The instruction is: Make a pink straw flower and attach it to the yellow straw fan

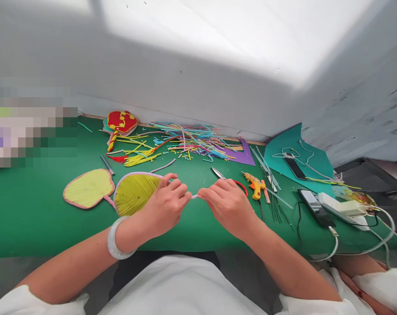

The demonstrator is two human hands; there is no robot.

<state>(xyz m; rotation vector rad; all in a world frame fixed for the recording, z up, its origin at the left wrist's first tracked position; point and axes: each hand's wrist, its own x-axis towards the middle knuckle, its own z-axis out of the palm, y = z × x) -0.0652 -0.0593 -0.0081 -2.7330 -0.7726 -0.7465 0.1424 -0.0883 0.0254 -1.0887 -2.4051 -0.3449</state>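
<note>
An olive-yellow fan-shaped piece (134,194) with a lilac rim lies at the middle left, partly hidden by my left hand (170,199). Between my two hands runs a short stretch of pale lilac pipe cleaner (194,197). The fingers of my left hand are closed round one side of it, beside the piece's right edge. My right hand (226,201) pinches its other side. Left of the olive piece rests a lighter yellow fan (88,188) with a pink edge and a twisted pink handle. Scissors (218,173) with red handles lie just beyond my right hand, partly covered by it.
Many loose pipe cleaners (194,138) are heaped at the back by the wall. A red-and-yellow fan (121,122) lies at the back left, a grey pen-like tool (107,165) nearer. Rightward are a yellow glue gun (255,186), a phone (314,205) and a power strip (342,212).
</note>
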